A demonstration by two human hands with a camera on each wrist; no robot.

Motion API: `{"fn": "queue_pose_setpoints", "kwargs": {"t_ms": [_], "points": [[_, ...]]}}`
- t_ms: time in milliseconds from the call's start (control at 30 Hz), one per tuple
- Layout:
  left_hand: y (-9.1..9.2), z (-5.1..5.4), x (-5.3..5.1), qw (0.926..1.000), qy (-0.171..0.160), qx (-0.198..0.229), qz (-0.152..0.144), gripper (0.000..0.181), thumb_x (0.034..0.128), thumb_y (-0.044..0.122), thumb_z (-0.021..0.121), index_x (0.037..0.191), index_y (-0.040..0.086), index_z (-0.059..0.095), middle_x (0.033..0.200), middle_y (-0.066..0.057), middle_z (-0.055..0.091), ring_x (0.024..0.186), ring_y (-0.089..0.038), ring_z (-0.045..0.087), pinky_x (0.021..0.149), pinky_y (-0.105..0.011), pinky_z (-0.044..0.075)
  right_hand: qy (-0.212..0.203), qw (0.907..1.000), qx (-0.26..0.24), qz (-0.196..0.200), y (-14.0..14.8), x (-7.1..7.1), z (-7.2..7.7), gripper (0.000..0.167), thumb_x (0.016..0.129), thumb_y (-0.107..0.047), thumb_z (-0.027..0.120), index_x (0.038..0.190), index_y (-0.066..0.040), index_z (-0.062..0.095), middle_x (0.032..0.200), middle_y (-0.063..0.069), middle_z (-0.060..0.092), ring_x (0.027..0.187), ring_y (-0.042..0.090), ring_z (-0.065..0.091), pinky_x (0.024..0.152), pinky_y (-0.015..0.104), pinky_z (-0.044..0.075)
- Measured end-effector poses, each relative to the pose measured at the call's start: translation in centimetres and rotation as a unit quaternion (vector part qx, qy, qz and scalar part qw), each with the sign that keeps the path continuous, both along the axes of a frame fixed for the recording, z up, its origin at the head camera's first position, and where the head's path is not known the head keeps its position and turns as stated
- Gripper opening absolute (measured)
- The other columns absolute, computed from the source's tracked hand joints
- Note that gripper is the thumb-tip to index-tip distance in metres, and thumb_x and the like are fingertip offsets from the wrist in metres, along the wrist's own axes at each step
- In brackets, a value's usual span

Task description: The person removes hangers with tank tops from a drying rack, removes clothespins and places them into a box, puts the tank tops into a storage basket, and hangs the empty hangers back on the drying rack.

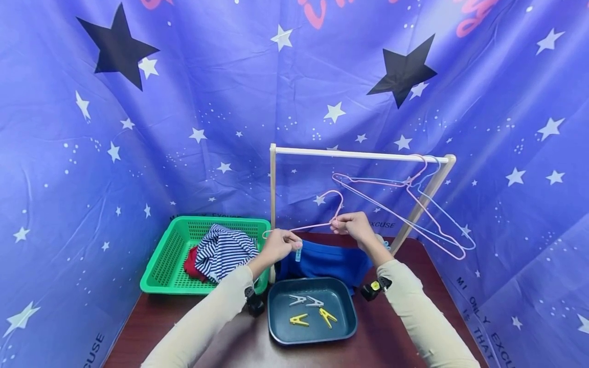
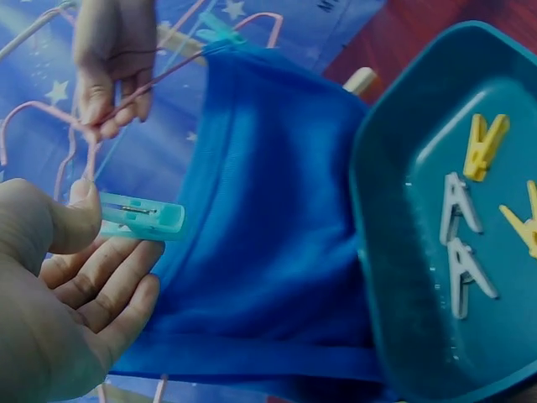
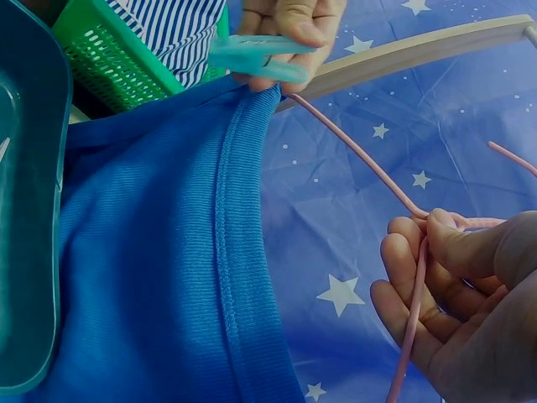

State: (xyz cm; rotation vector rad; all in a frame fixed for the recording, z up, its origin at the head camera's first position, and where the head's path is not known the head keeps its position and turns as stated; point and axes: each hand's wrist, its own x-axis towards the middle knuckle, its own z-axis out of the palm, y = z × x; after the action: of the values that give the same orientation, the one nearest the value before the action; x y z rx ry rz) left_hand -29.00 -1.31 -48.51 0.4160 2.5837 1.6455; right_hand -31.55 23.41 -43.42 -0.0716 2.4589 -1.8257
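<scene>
In the head view, my left hand [image 1: 278,245] pinches a light teal clothespin [image 1: 298,252] by the top edge of a blue garment [image 1: 329,255]. The clothespin [image 2: 155,217] lies between thumb and fingers in the left wrist view. My right hand [image 1: 353,226] holds a pink wire hanger [image 1: 341,197] just below its hook. The right wrist view shows thumb and fingers around the pink wire [image 3: 361,155]. The garment hangs under the hanger, and a second teal clothespin [image 2: 220,30] sits at its other top corner. Whether the left clothespin grips the cloth is unclear.
A dark teal tray [image 1: 275,327] with several yellow and grey clothespins stands in front. At left, a green basket [image 1: 156,255] holds striped cloth [image 1: 225,253] and red cloth [image 1: 190,266]. On the wooden rack [image 1: 359,154] hang a pink hanger [image 1: 434,220] and a blue hanger [image 1: 453,220].
</scene>
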Motion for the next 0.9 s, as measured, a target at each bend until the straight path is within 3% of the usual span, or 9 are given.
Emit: {"fn": "queue_pose_setpoints", "kwargs": {"t_ms": [167,500,600,733,900], "points": [[0.6,-1.0,0.8,0.9991,0.003,-0.017,-0.038,0.011,0.0871,0.009,0.078,0.094,0.0,0.079,0.087,-0.012,0.078,0.072,-0.009,0.067,0.066,-0.024,0.056,-0.001,1.0,0.002,-0.002,-0.1,-0.1,0.0,0.023,0.097,0.002,0.064,0.11,0.02,0.067,0.08,0.007,0.076,0.068,0.006,0.07,0.072,0.026,0.062],[2.5,-3.6,2.9,0.9927,-0.038,-0.056,-0.1,0.018,0.081,0.018,0.086,0.09,0.003,0.081,0.08,-0.004,0.078,0.067,-0.004,0.064,0.063,-0.021,0.054,0.001,1.0,-0.003,-0.007,-0.5,-0.1,0.0,0.021,0.097,0.003,0.063,0.11,0.019,0.068,0.082,0.01,0.076,0.067,0.005,0.07,0.071,0.026,0.062],[3.2,-4.3,3.6,0.9897,-0.051,-0.072,-0.113,0.016,0.0795,0.019,0.087,0.076,0.007,0.078,0.064,0.007,0.067,0.057,-0.001,0.053,0.056,-0.018,0.044,0.002,1.0,-0.007,-0.004,-0.8,-0.1,0.0,0.022,0.097,0.003,0.063,0.11,0.02,0.068,0.081,0.01,0.076,0.066,0.004,0.07,0.071,0.025,0.062],[4.3,-5.4,4.6,0.9838,-0.059,-0.106,-0.132,0.041,0.0803,0.021,0.087,0.054,0.014,0.057,0.05,0.012,0.038,0.048,-0.005,0.033,0.05,-0.019,0.027,0.0,1.0,-0.001,-0.003,-1.0,-0.1,0.2,0.023,0.096,0.001,0.066,0.11,0.02,0.068,0.081,0.01,0.076,0.067,0.005,0.07,0.072,0.026,0.062],[5.5,-6.8,5.7,0.9765,-0.064,-0.152,-0.139,0.05,0.0783,0.02,0.089,0.048,0.019,0.049,0.044,0.015,0.035,0.043,-0.003,0.034,0.046,-0.017,0.027,0.002,1.0,0.008,0.0,-1.2,0.0,0.5,0.023,0.096,-0.001,0.067,0.109,0.018,0.069,0.081,0.01,0.076,0.068,0.006,0.07,0.074,0.027,0.062]]}}
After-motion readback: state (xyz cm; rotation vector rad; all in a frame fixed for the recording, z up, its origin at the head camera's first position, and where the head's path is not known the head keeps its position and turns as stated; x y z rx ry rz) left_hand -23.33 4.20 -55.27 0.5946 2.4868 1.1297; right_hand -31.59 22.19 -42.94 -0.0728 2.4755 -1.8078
